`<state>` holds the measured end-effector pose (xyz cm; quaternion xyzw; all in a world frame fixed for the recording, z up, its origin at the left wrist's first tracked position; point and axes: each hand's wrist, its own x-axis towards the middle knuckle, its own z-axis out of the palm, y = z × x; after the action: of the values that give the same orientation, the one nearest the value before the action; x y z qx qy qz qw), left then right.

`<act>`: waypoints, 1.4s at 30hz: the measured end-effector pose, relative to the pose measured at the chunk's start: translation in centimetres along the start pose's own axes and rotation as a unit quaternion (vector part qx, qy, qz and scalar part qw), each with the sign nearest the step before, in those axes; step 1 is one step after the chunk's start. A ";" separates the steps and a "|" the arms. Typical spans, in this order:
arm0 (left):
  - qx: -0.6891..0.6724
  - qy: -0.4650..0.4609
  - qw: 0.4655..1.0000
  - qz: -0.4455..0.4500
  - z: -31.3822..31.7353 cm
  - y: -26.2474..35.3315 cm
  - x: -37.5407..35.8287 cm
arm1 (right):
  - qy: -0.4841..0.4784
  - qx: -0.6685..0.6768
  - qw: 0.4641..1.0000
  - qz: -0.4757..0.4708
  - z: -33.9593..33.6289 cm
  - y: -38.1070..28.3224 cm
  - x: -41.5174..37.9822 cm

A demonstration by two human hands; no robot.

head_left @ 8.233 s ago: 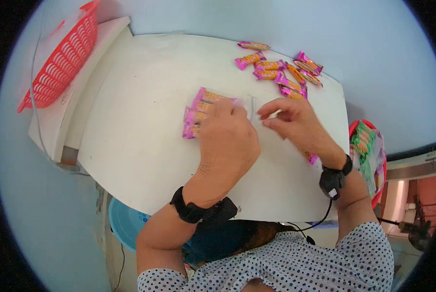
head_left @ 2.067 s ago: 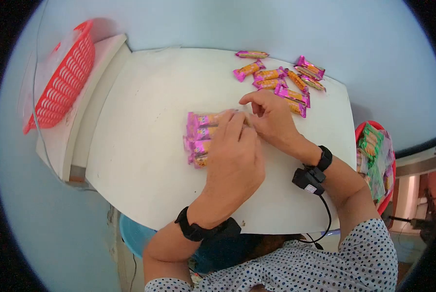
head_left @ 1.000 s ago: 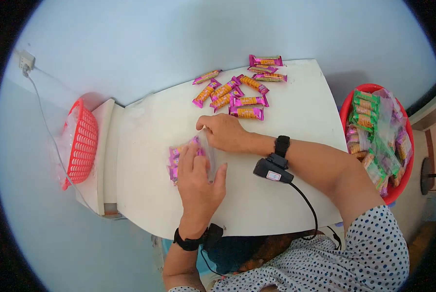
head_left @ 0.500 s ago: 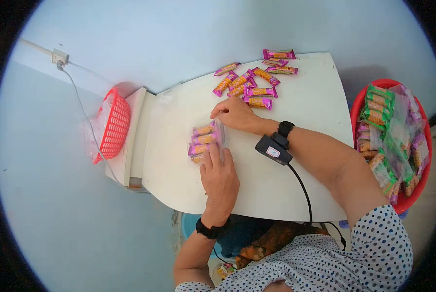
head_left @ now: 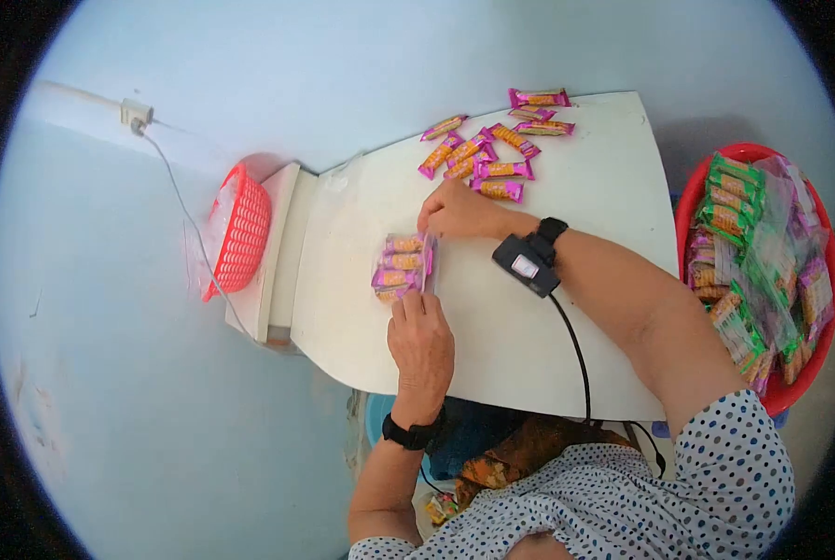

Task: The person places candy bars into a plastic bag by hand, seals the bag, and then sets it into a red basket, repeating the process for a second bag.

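A clear plastic bag (head_left: 434,273) lies on the white table, holding several small snack packets (head_left: 401,262) with pink-purple ends stacked in a row. At the bag's near corner, the closed fingers of my left hand (head_left: 421,345) pinch its edge. My right hand (head_left: 459,211) has its fingers curled together at the far corner of the same edge; the exact grip is partly hidden. Just beyond the right hand, loose snack packets (head_left: 497,189) of the same kind lie scattered toward the wall.
On the right stands a red basin (head_left: 812,369) piled with filled bags of green and purple packets. A red mesh basket (head_left: 247,233) with clear plastic inside leans at the left of the white table (head_left: 520,327). A cable (head_left: 581,359) runs from the right wrist device.
My left hand has shifted from lying over the packets to the bag's near corner. My right hand stays at the far corner, fingers curled more closely. The camera view has shifted slightly.
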<state>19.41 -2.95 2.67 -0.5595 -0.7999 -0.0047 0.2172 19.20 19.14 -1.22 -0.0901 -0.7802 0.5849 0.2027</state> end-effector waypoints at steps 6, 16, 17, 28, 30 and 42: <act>-0.063 0.055 0.996 -0.026 0.2 -0.9 -2.0 | -0.130 -0.016 0.991 -0.008 -0.9 -1.6 -0.6; -0.085 0.059 0.992 -0.073 -0.9 -2.4 -4.1 | -0.177 -0.044 0.981 -0.071 0.0 -1.1 -0.6; -0.089 0.052 0.992 -0.075 -1.1 -2.3 -4.2 | -0.179 -0.040 0.981 -0.069 0.0 -1.2 -0.7; -0.134 0.023 0.990 -0.049 0.0 -1.5 -6.0 | -0.220 -0.002 0.975 0.033 0.0 -1.5 -0.4; -0.144 0.028 0.988 -0.047 -0.1 -1.3 -6.0 | -0.247 -0.024 0.969 0.014 -0.2 -1.9 -0.5; -0.375 0.099 0.875 -0.289 4.4 -7.3 -4.7 | -0.227 -0.241 0.930 -0.157 1.5 -0.8 -0.2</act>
<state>12.64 -8.82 -1.28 -0.3398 -0.8382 -0.4226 0.0580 18.87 17.54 -0.90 0.1223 -0.9271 0.3446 0.0819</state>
